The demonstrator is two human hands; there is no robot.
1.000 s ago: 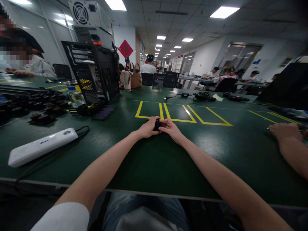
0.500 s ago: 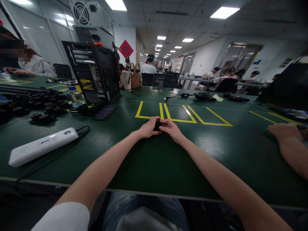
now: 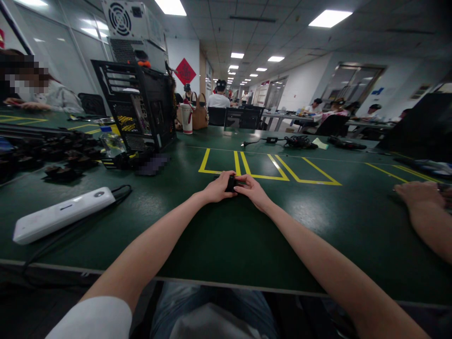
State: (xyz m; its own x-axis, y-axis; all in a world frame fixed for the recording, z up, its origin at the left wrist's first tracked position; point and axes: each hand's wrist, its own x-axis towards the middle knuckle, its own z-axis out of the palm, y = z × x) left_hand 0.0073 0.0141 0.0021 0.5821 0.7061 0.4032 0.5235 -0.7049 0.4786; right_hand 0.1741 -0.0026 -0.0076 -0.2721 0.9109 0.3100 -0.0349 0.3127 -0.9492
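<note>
A small black part point(image 3: 230, 184) is held between my two hands, low over the green table point(image 3: 226, 245). My left hand point(image 3: 219, 187) wraps round it from the left, fingers over the top and thumb at the near side. From the right, the fingertips of my right hand point(image 3: 252, 190) pinch its other end. Most of the part is hidden by my fingers, so its exact kind does not show. Just beyond my hands run yellow tape outlines point(image 3: 254, 177) on the tabletop.
At left lie a white power strip point(image 3: 65, 214) with a black cable and a pile of black parts point(image 3: 63, 173). An open computer case point(image 3: 151, 106) stands behind them. Black cables point(image 3: 300, 142) lie at the back. Another person's hand point(image 3: 420, 195) rests at far right.
My hands and the black part stay in nearly the same place. The seated person at far left has shifted their head slightly.
</note>
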